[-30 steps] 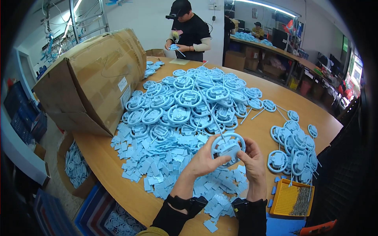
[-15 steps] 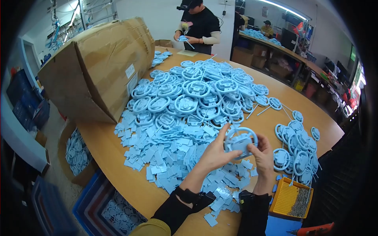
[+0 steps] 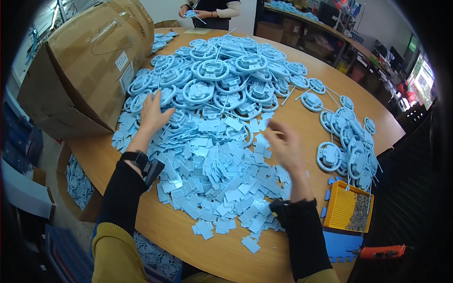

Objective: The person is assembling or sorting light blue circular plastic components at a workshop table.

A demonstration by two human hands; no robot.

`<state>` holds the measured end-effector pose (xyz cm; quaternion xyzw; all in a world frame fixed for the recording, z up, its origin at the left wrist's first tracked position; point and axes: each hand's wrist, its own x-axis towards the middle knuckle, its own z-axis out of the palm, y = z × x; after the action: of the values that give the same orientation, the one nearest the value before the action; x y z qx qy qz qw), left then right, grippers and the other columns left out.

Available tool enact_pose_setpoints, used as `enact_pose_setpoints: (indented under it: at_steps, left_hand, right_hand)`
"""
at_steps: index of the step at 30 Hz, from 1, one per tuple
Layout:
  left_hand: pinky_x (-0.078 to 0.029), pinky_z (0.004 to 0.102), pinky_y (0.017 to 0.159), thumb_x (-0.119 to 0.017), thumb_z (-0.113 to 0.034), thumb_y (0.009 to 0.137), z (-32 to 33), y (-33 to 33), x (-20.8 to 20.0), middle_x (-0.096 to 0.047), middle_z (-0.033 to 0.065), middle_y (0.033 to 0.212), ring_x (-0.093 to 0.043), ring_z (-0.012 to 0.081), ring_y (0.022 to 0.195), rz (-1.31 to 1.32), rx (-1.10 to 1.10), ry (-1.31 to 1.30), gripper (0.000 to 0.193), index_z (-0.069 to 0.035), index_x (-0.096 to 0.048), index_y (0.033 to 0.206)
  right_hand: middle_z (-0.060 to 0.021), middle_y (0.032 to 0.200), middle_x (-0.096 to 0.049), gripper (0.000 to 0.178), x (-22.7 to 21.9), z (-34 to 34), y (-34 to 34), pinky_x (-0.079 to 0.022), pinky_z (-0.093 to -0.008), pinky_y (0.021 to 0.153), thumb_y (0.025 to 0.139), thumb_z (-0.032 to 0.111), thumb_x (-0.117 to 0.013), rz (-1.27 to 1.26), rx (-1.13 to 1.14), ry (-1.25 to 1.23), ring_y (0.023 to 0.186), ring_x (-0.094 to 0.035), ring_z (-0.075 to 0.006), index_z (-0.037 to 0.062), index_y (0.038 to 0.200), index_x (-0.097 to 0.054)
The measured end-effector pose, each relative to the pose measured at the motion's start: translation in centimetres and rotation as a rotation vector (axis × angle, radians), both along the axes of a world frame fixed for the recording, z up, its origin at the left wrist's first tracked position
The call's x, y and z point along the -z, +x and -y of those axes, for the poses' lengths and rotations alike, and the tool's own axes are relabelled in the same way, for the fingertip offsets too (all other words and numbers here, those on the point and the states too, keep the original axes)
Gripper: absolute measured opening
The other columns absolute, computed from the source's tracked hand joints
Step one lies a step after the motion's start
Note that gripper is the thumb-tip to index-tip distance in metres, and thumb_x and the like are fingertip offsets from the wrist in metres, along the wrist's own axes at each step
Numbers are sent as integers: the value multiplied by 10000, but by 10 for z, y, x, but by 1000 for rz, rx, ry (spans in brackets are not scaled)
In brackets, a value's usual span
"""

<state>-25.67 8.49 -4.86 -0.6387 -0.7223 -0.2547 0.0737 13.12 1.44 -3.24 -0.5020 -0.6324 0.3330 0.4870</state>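
A heap of light-blue toy-steering-wheel-like plastic rings with raised centres (image 3: 198, 91) covers the middle of the table. My left hand (image 3: 155, 114) reaches over its near left side, fingers and thumb apart, beside one of the rings; whether it touches one I cannot tell. My right hand (image 3: 287, 147) hovers over the right edge of a spread of flat light-blue plastic plates (image 3: 207, 165). It is smeared by motion, its fingers loosely bent and apart, with nothing seen in it. One single ring (image 3: 312, 101) lies to the right of the heap.
A large cardboard box (image 3: 94, 61) lies at the left. Right are a smaller group of rings (image 3: 347, 137), a yellow basket (image 3: 337, 207) with small metal screws, and an orange power screwdriver (image 3: 382, 252). Across the table, another person's hands (image 3: 193, 12) hold a ring.
The ring held in both hands is out of them, and a ring now lies at the right of the heap. My left hand moved left to the heap. The view shifted.
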Motion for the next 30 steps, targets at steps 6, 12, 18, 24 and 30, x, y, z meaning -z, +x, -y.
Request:
enact_pose_setpoints:
  at_steps: [6, 12, 18, 24, 30]
  left_hand:
    - [-438, 420, 894, -563, -217, 887, -4, 5, -17, -553, 208, 1165, -513, 390, 1075, 24, 129, 2, 451, -66, -487, 1306]
    - [-484, 421, 851, -451, -233, 967, 72, 9, -73, -602, 131, 1108, -583, 269, 998, 1340, 315, 228, 327, -34, -529, 1215]
    - [-465, 463, 895, -342, -288, 986, 130, 56, -77, -543, 133, 1232, -543, 297, 1102, 2180, 582, 337, 405, -50, -419, 1305]
    - [-457, 470, 934, -372, -231, 962, 183, 107, -70, -470, 126, 1317, -509, 282, 1164, 2285, 786, 166, 390, -60, -393, 1312]
    - [-420, 503, 993, -515, -152, 869, 246, 181, -70, -483, 157, 1327, -498, 319, 1209, 2110, 898, -94, 533, -39, -361, 1366]
  right_hand:
    - [-147, 1037, -622, 299, 30, -46, -65, -461, -435, 858, 763, 148, -677, 606, 32, 346, 999, -564, -328, 53, 1045, -642]
    - [-128, 978, -591, 345, 37, -44, -68, -463, -421, 831, 745, 130, -677, 821, 34, 177, 975, -548, -337, 74, 1080, -621]
    - [-135, 939, -612, 321, 34, -35, -46, -480, -387, 809, 735, 145, -691, 725, 9, 107, 917, -587, -305, 95, 1046, -624]
    - [-64, 1108, -619, 109, -27, 56, -36, -484, -301, 840, 855, 59, -611, -674, -410, -260, 964, -583, -143, 20, 957, -616]
    - [-102, 1231, -560, 111, -69, 149, -25, -458, -334, 919, 859, 23, -622, -957, -530, -246, 1081, -564, -189, 43, 967, -607]
